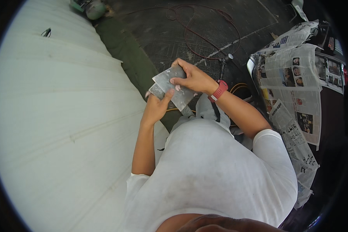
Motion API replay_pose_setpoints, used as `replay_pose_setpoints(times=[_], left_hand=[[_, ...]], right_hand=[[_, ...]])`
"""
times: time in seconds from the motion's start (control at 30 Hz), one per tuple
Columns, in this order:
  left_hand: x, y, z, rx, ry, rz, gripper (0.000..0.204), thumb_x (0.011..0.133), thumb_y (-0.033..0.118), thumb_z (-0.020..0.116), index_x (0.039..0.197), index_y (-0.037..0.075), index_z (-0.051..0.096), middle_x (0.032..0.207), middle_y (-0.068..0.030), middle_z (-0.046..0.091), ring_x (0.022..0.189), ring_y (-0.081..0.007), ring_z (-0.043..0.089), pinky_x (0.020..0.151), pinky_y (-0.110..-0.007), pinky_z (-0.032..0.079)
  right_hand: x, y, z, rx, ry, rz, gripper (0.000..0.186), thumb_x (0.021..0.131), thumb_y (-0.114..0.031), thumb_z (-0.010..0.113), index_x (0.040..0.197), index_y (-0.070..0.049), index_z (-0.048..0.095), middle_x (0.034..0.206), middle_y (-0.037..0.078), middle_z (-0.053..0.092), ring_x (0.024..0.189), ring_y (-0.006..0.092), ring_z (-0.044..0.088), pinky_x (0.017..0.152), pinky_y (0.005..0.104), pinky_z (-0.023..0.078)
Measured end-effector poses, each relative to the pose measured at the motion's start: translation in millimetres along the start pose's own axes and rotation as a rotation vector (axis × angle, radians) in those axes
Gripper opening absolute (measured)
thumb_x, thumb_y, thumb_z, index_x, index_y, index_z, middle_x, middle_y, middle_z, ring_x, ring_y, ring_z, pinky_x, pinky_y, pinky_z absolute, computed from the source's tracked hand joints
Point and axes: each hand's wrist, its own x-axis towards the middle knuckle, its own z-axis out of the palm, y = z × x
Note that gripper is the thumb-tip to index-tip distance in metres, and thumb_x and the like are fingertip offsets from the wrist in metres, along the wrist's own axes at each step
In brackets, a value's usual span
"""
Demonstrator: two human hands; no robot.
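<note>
Two flat grey spreader-like plates overlap in front of my body. My right hand (198, 80) grips the upper plate (164, 78), its thumb lying across the top face. My left hand (155, 110) is closed on the lower plate (156, 91), which is mostly covered by the upper one; the left thumb reaches up over the plates' edge. A small pinkish smear of putty-like paste (178, 88) sits on the upper plate beside the right thumb. The fingers beneath both plates are largely hidden.
To the left hangs a large pale sheet (65, 116). Newspaper (286, 73) covers a dark, shiny panel on the right. A dark red hose (187, 34) loops over the dark floor, near a tool-like fitting (223, 63). A green machine (94, 9) stands far left.
</note>
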Motion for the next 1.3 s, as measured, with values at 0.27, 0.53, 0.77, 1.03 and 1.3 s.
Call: replay_pose_setpoints(times=[0.27, 0.53, 0.77, 1.03, 1.3], left_hand=[[137.6, -0.2, -21.3, -0.775, 0.208, -0.006, 0.060, 0.102, 0.017, 0.071, 0.154, 0.005, 0.044, 0.148, -0.0176, 0.057, 0.129, -0.0278, 0.062, 0.107, -0.042, 0.052], [296.6, 41.3, -26.7, -0.461, 0.345, -0.016, 0.040, 0.099, 0.018, 0.076, 0.131, -0.003, 0.064, 0.123, -0.0086, 0.070, 0.114, -0.0185, 0.064, 0.103, -0.033, 0.049], [401.1, 79.8, -24.5, 0.144, 0.282, 0.012, 0.041, 0.104, 0.035, 0.067, 0.113, -0.005, 0.071, 0.092, -0.0140, 0.075, 0.088, -0.0180, 0.069, 0.082, -0.037, 0.053], [503.2, 86.8, -55.5, 0.139, 0.090, 0.040, 0.036, 0.101, 0.031, 0.071, 0.110, -0.003, 0.073, 0.089, -0.0105, 0.077, 0.082, -0.0209, 0.071, 0.077, -0.038, 0.054], [627.3, 42.8, -140.2, -0.653, -0.201, -0.148, 0.051, 0.105, 0.037, 0.067, 0.141, 0.003, 0.057, 0.134, -0.0088, 0.066, 0.120, -0.0195, 0.063, 0.095, -0.034, 0.052]], right_hand=[[110.7, 5.5, -54.8, 0.340, -0.198, 0.164, 0.051, 0.097, -0.042, 0.077, 0.122, -0.002, 0.058, 0.112, 0.005, 0.065, 0.109, 0.0125, 0.059, 0.094, 0.0317, 0.051], [222.5, 27.0, -195.0, 0.634, 0.566, 0.170, 0.034, 0.098, -0.023, 0.076, 0.120, -0.006, 0.057, 0.110, 0.004, 0.064, 0.105, 0.0117, 0.060, 0.093, 0.0312, 0.052], [307.4, 29.8, -254.6, 0.212, 0.429, 0.053, 0.034, 0.095, -0.016, 0.076, 0.119, -0.006, 0.055, 0.106, 0.008, 0.066, 0.102, 0.0165, 0.064, 0.090, 0.0319, 0.052], [384.1, -4.9, -284.0, 0.204, 0.315, 0.044, 0.031, 0.097, -0.016, 0.075, 0.119, -0.008, 0.054, 0.099, 0.000, 0.060, 0.090, 0.0080, 0.057, 0.082, 0.0269, 0.049], [493.2, -40.5, -323.6, -0.124, 0.489, -0.026, 0.029, 0.098, -0.018, 0.074, 0.115, -0.003, 0.057, 0.096, 0.005, 0.066, 0.087, 0.0088, 0.062, 0.078, 0.0298, 0.051]])
